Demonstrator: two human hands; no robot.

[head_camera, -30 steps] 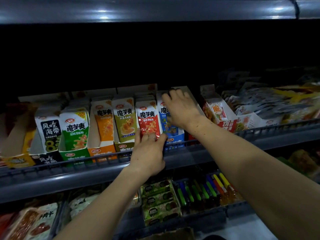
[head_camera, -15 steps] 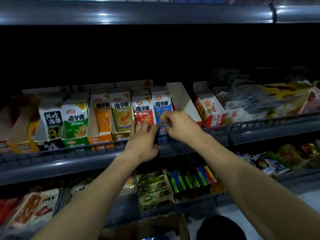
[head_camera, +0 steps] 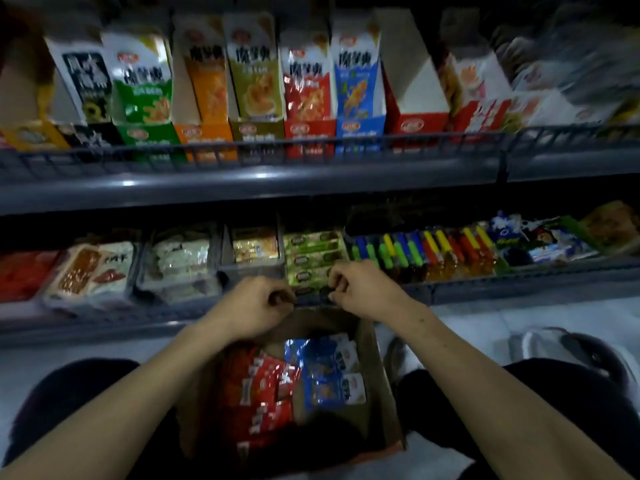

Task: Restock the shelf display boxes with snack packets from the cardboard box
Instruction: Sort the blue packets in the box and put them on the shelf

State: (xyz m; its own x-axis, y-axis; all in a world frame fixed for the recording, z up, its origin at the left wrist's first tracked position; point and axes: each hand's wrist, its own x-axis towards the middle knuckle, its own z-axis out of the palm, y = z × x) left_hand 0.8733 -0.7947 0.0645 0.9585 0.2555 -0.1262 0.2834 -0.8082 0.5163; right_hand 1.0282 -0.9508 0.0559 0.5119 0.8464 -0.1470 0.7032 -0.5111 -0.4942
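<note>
Shelving, dim: upper shelf [head_camera: 263, 188] well above both hands carries the display boxes [head_camera: 308, 133], all stocked bar an empty red box [head_camera: 415, 109] up and to the right. Cardboard box [head_camera: 381, 393], directly beneath the hands: red packets [head_camera: 263, 393] left, blue packets [head_camera: 329, 375] right. Left hand [head_camera: 256, 306] and right hand [head_camera: 363, 289], at the upper shelf a second ago, now hang side by side over the box's far edge, fingers curled, apparently empty; blur prevents certainty; judged a return for more stock.
</note>
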